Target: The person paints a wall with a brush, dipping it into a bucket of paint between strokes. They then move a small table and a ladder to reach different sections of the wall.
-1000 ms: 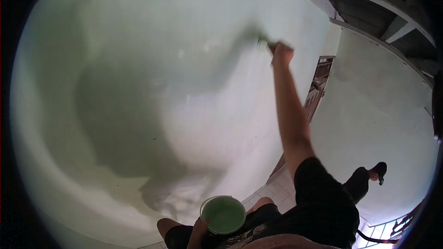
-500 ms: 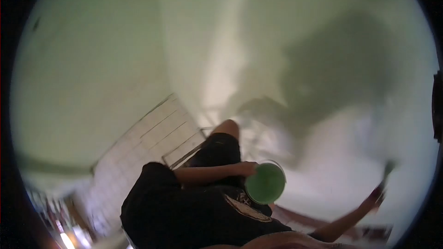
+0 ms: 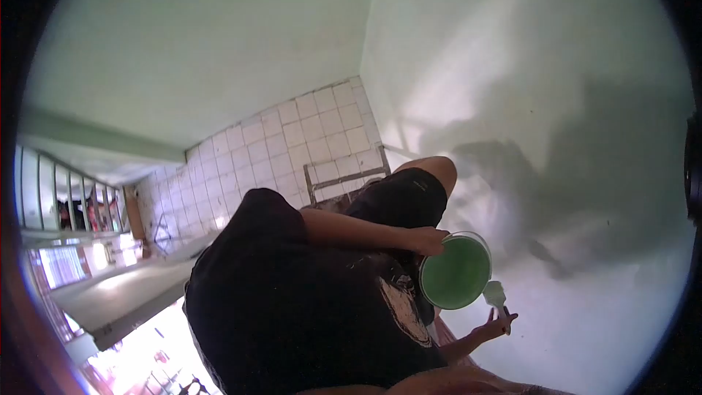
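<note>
My left hand [image 3: 430, 241] is closed on the rim of a round bucket [image 3: 455, 272] with green paint inside, held in front of my body. Just right of the bucket, my right hand [image 3: 499, 324] grips a paintbrush [image 3: 495, 293] by its handle. The brush's pale green bristles point up toward the bucket's lower right rim; whether they touch it I cannot tell. Beyond the bucket and brush stands a pale green wall [image 3: 570, 205] with dark shadows on it.
White floor tiles [image 3: 292, 128] meet the walls in a corner ahead. A metal frame [image 3: 347, 177] stands beside my bare knee. Left are a barred railing [image 3: 69, 194] and a long pale surface [image 3: 131, 292] above a bright area.
My right hand has brought the brush from the far right in beside the bucket. The view has turned, showing more floor and the railing; the bucket appears further right and higher.
</note>
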### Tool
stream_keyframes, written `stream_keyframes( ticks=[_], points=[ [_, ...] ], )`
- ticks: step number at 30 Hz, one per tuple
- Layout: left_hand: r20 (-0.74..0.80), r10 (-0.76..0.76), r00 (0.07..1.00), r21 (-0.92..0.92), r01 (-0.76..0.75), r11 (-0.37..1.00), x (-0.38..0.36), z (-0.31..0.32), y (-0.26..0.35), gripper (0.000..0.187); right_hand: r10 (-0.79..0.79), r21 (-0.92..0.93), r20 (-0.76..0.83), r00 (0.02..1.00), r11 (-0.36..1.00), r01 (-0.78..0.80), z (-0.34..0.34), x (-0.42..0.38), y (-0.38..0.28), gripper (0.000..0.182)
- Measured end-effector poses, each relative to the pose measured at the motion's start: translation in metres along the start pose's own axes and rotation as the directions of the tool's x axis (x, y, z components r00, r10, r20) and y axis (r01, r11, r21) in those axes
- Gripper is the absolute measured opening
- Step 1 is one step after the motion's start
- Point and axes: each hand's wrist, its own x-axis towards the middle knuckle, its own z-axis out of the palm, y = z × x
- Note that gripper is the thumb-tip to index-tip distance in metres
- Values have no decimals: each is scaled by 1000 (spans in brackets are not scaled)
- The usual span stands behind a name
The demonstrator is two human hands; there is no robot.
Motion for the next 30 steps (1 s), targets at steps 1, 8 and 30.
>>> stream_keyframes(
  ticks=[1,8,30],
  points=[
    [-5,3,1000,27,-3,1000,5,4,-6,42,-145,-54,53,988,988,148,8,12,4,56],
    [100,-15,995,117,3,993,-4,-4,14,51,-435,-99,396,808,855,509,73,3,-48,33],
    [292,167,942,220,-236,946,21,6,5,70,-328,-45,907,264,550,834,122,-19,-53,19]
  ],
)
